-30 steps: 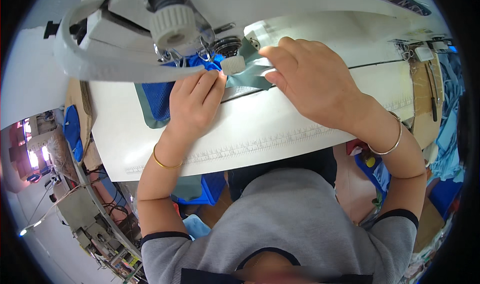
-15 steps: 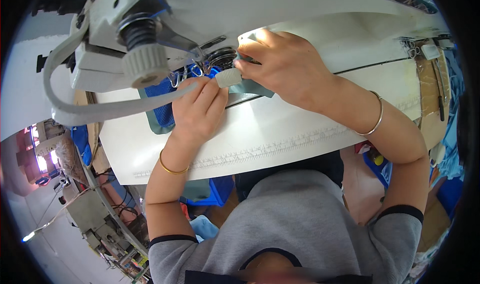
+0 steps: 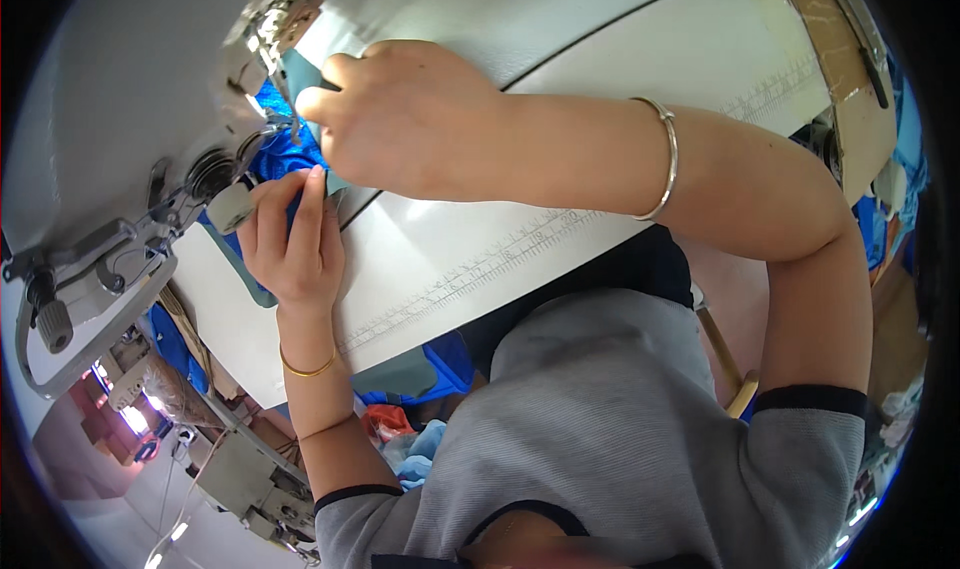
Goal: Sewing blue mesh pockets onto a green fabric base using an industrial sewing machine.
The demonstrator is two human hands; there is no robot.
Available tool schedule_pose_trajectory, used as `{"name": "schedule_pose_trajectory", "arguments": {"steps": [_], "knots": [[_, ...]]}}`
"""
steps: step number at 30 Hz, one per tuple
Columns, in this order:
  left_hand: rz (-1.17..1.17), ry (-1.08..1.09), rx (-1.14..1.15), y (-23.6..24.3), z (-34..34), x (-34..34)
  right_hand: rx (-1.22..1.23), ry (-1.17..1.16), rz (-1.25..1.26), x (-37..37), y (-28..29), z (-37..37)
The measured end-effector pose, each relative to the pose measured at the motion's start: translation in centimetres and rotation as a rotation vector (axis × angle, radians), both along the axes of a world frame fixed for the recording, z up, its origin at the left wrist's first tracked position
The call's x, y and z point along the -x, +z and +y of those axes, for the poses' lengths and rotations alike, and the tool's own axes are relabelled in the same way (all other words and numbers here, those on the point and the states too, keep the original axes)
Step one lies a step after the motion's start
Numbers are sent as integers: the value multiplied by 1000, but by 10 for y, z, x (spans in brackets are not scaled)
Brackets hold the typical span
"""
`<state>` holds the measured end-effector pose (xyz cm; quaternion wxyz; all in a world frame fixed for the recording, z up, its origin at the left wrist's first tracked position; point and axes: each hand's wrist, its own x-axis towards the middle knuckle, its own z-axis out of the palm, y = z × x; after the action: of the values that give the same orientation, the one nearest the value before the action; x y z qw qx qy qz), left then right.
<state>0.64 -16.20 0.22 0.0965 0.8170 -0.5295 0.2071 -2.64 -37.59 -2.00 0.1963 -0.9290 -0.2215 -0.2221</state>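
My right hand [image 3: 410, 119] reaches in from the right, its fingers pinching a grey-green piece of fabric [image 3: 300, 74] close to the needle of the sewing machine [image 3: 130, 119]. My left hand [image 3: 295, 239] lies flat with its fingers together, pressing blue fabric [image 3: 275, 159] onto the white machine table [image 3: 480, 259] just under the machine head. The two hands sit close to each other, left below right. A silver bangle is on my right wrist and a gold one on my left. The needle itself is hidden behind my right hand's fingers.
A printed ruler strip [image 3: 500, 254] runs along the table's near edge. Brown taped card [image 3: 850, 99] covers the table's right end. More blue cloth [image 3: 440, 364] hangs under the table by my lap. Another machine stand [image 3: 240, 479] is at lower left on the floor.
The view has tilted and swung, so the machine head now sits at the left. My right hand has moved further in toward the needle; my left hand stays flat on the blue fabric.
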Motion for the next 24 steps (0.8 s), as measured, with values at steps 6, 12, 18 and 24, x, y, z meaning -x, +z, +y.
{"name": "schedule_pose_trajectory", "arguments": {"steps": [6, 12, 18, 24], "knots": [[-118, 19, 10, 1, -3, 1, -85, 22, 1, -5, -1, 2], [-99, -1, 32, 0, -2, 0, -75, 18, -22, -8, -3, 3], [-62, 13, 36, -2, 0, 3, 47, -57, -69, -7, 1, 3], [20, 98, 114, -3, -4, 10, 2, -34, -78, -8, -1, 5]]}}
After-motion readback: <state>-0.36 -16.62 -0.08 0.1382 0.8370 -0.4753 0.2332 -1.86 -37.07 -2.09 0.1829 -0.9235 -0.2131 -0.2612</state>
